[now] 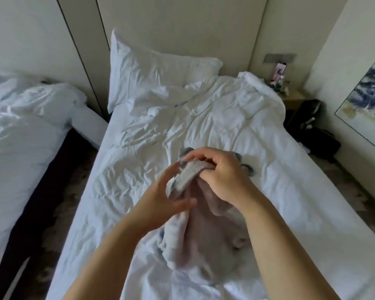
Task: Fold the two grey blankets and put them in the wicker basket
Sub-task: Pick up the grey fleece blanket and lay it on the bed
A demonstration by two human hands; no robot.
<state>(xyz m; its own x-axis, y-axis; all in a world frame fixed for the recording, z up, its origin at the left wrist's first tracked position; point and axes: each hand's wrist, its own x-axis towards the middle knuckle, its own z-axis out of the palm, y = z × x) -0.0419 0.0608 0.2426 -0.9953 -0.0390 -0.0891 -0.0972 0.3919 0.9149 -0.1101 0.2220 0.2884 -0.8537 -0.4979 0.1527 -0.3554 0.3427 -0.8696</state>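
A grey blanket (pixel 195 230) hangs bunched above the white bed (pixel 290 191), its lower part trailing down onto the sheets near me. My right hand (pixel 221 176) grips the blanket's upper edge, fingers curled over the fabric. My left hand (pixel 167 195) is beside it, fingers spread and touching the blanket's left fold, thumb under the cloth. A bit of grey fabric (pixel 248 168) shows behind my right hand; I cannot tell whether it belongs to the same blanket. No wicker basket is in view.
A white pillow (pixel 152 70) lies at the bed's head and a rumpled duvet (pixel 225 109) covers it. A second bed (pixel 26 126) stands left across a dark floor gap. A bedside table (pixel 294 98) and a black bag (pixel 312 126) are on the right.
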